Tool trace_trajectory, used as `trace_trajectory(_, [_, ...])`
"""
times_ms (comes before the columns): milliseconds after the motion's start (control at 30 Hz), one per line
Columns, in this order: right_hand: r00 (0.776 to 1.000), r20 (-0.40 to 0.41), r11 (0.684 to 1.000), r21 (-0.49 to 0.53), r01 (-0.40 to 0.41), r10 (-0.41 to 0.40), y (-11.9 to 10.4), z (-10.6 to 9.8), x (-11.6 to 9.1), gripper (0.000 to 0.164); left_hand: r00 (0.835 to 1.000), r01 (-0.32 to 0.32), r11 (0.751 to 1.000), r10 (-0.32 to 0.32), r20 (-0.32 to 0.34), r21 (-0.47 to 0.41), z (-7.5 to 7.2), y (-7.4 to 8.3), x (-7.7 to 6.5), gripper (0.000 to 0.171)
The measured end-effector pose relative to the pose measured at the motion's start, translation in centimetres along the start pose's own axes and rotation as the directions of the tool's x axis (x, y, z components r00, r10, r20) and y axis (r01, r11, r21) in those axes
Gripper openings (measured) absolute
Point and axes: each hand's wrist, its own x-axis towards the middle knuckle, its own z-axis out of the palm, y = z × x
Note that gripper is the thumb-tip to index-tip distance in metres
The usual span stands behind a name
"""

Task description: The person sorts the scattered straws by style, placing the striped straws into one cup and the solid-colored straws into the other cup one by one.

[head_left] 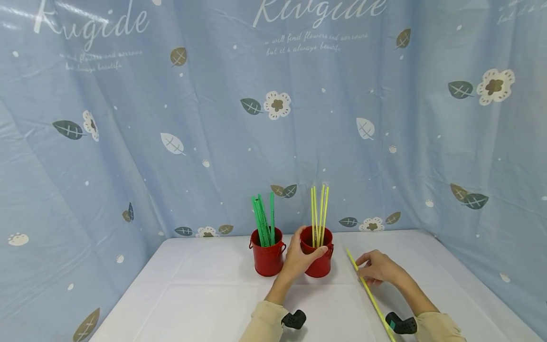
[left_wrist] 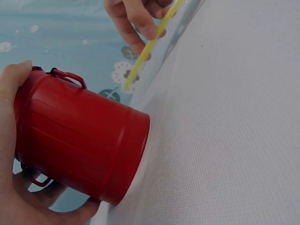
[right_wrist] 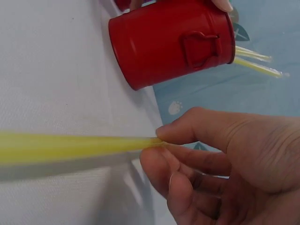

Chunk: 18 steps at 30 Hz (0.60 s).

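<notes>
My left hand (head_left: 297, 259) holds the right-hand red bucket (head_left: 318, 267) round its side, thumb near the rim. Several thin yellow straws (head_left: 315, 213) stand upright in that bucket. To the right, a loose yellow straw (head_left: 371, 295) slants from beside the bucket toward the front edge of the head view. My right hand (head_left: 380, 267) pinches it between thumb and fingertips, as the right wrist view shows. In the left wrist view the bucket (left_wrist: 84, 136) fills the left side, with the left hand's fingers (left_wrist: 42, 201) around it; the bucket's inside is hidden there.
A second red bucket (head_left: 268, 261) with several green straws (head_left: 272, 216) stands just left of the left hand. A white cloth (head_left: 201, 299) covers the table. Behind it hangs a blue patterned curtain (head_left: 222, 156). Both wrists carry small black devices (head_left: 401, 324).
</notes>
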Motion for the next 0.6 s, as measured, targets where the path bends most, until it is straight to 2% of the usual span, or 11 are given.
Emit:
trace_trajectory(267, [0.998, -0.020, 0.996, 0.064, 0.063, -0.061, -0.48, -0.79, -0.08, 0.033, 1.000, 0.005, 1.000, -0.005, -0.002, -0.007, 0.05, -0.01, 0.04, 0.086])
trace_trajectory(600, [0.995, -0.077, 0.994, 0.079, 0.070, -0.064, -0.80, -0.80, 0.70, 0.035, 1.000, 0.004, 1.000, -0.004, -0.001, -0.004, -0.05, 0.23, -0.08, 0.090])
